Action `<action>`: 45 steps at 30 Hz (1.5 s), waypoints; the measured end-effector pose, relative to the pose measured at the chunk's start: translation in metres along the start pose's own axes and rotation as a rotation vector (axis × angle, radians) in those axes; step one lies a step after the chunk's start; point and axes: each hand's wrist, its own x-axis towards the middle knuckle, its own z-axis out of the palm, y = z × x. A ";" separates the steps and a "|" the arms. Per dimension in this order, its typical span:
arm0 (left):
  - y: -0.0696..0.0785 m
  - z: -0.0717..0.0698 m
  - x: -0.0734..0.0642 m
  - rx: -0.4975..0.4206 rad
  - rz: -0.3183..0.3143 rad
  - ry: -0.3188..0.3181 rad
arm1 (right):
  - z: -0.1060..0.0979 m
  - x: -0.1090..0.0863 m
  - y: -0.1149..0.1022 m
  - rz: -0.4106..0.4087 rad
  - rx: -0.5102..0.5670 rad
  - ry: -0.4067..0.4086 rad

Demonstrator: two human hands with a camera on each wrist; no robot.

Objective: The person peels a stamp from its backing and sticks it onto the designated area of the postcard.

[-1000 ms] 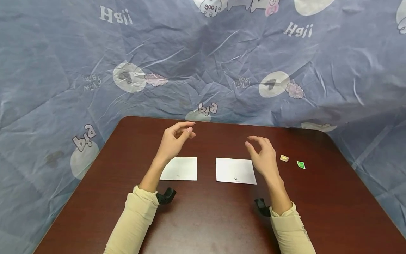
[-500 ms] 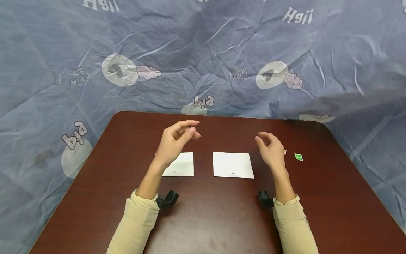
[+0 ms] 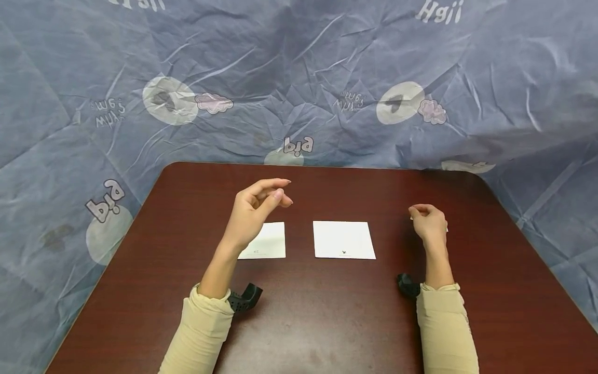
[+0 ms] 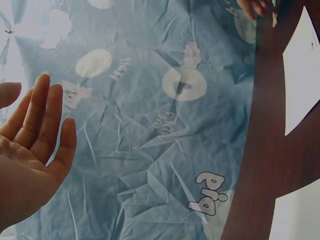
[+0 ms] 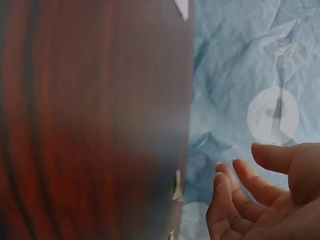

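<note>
The right hand (image 3: pixel 428 224) reaches over the far right part of a dark red-brown, glossy wood-grained table (image 3: pixel 289 306). Its thumb and bent fingers stand apart with nothing between them, as the right wrist view shows.

Nearest to it is a small, yellowish-white, paper-like piece (image 5: pixel 177 187), lying on the table at nine o'clock from the fingers in that view. In the head view only a yellow sliver of it peeks out at ten o'clock from the hand; whether a finger touches it I cannot tell. A second small, pale-edged piece (image 3: pixel 447 229) shows just beside the hand at three o'clock, mostly hidden.

A white, rectangular paper card (image 3: pixel 344 240) lies flat, well apart from the right hand, at about eight o'clock, with a small dark mark near its six o'clock edge.

The left hand (image 3: pixel 257 214) hangs in the air, its fingers extended and gently bent, its thumb separate, holding nothing. At six o'clock from it lies another white, rectangular paper card (image 3: pixel 268 244), partly covered from sight by the hand. The small pieces lie well apart from this hand, toward three o'clock.
</note>
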 end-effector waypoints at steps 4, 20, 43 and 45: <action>0.000 -0.001 0.000 -0.006 -0.002 0.000 | -0.002 0.004 0.006 0.003 -0.020 0.020; 0.000 -0.002 -0.001 -0.018 -0.027 -0.018 | -0.006 0.025 0.018 0.056 -0.050 -0.033; 0.001 0.001 -0.002 -0.028 -0.070 -0.072 | 0.004 0.042 0.017 0.110 -0.302 -0.045; 0.000 0.000 -0.002 -0.025 -0.072 -0.072 | 0.004 0.042 0.016 0.110 -0.304 -0.043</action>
